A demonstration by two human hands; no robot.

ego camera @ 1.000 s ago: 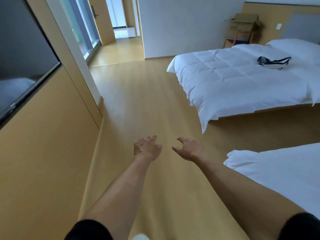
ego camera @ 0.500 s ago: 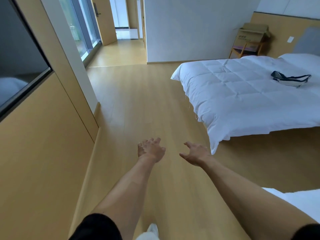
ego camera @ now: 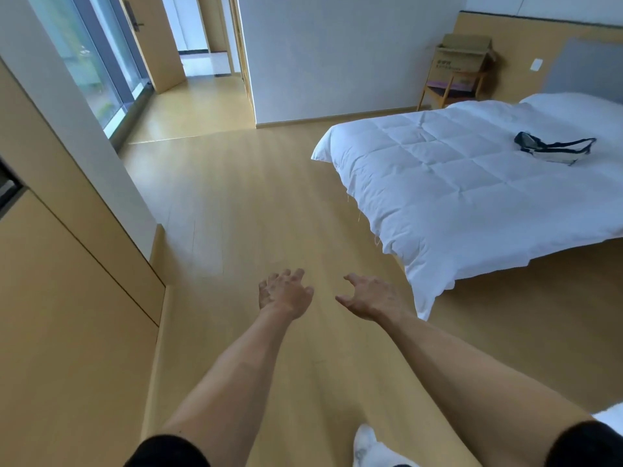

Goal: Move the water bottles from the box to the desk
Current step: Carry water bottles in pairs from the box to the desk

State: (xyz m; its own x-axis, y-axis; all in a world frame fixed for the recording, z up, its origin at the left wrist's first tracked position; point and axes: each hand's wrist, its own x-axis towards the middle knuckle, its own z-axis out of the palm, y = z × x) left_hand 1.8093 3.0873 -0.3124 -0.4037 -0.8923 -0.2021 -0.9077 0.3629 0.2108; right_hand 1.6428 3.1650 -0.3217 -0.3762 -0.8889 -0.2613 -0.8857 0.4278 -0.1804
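Note:
A brown cardboard box point(ego camera: 462, 59) with open flaps sits on a wooden chair point(ego camera: 451, 91) in the far right corner of the room. What it holds is hidden from here. No water bottle and no desk show in this view. My left hand point(ego camera: 285, 293) and my right hand point(ego camera: 371, 298) are stretched out in front of me over the wooden floor, side by side, fingers loose and holding nothing. The box is far beyond both hands, past the bed.
A bed with a white quilt point(ego camera: 472, 190) fills the right side, with a dark strapped item point(ego camera: 553, 150) lying on it. Wooden wall panels point(ego camera: 67, 315) run along the left. A corner of a second white bed point(ego camera: 610, 416) shows at bottom right. A hallway point(ego camera: 199, 92) opens ahead.
The view has moved forward down the room: the first bed and the box on the chair look nearer, and the second bed has slid almost out of view. Both hands stay outstretched and hold nothing.

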